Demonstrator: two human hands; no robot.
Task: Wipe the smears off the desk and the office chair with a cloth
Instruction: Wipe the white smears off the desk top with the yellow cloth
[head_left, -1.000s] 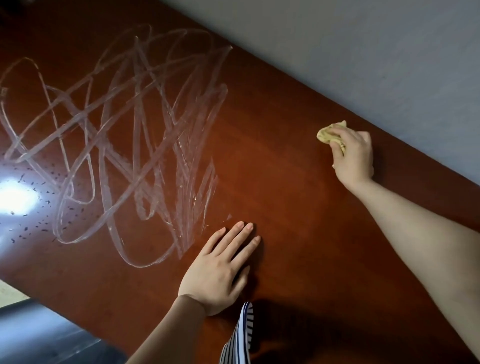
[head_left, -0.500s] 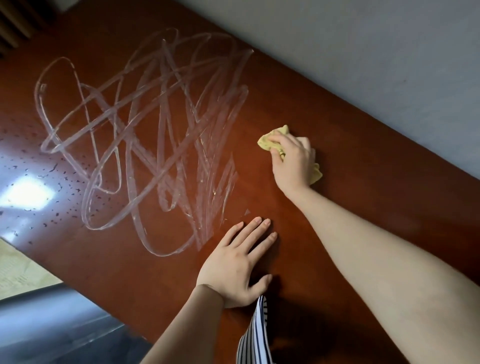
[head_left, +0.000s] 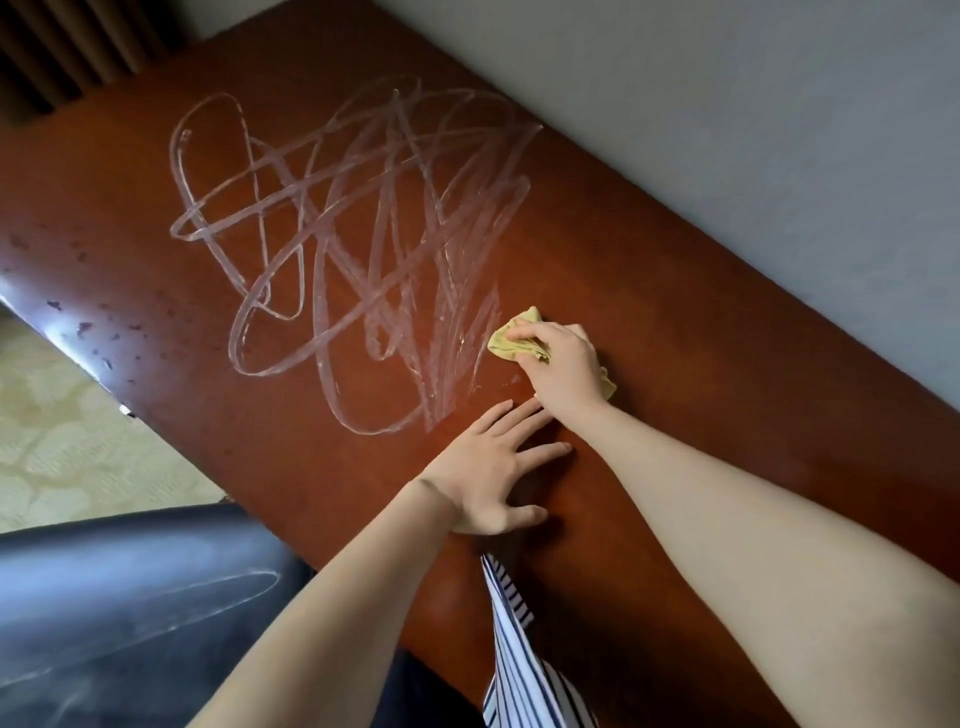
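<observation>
Smears of whitish, looping scribble (head_left: 353, 234) covered the far-left stretch of the glossy reddish-brown wooden bench (head_left: 649, 322) in the head view. The crumpled yellow cloth (head_left: 511, 340) lay right at the near-right fringe of that scribble, bunched under the right hand (head_left: 563, 369), whose fingers were curled over it and pressed it to the wood. The left hand (head_left: 488, 478) lay flat with fingers spread on bare bench just beside the right wrist, holding nothing.

The step looked like the first pass into the mess, with almost all of the scribble unwiped. To do it well, the cloth probably needed spreading flatter, since a tight wad would clear only a narrow track. Firm, overlapping strokes from this edge outward would likely leave no gaps, and turning the cloth to a fresh face should stop residue from being dragged over clean wood. The bracing left hand would do best kept out of the wiping path. Dark specks (head_left: 104, 322) dotted the bench's left edge, and the black leather office chair (head_left: 130, 613) at lower left showed faint pale streaks, so both seemed left to do.
</observation>
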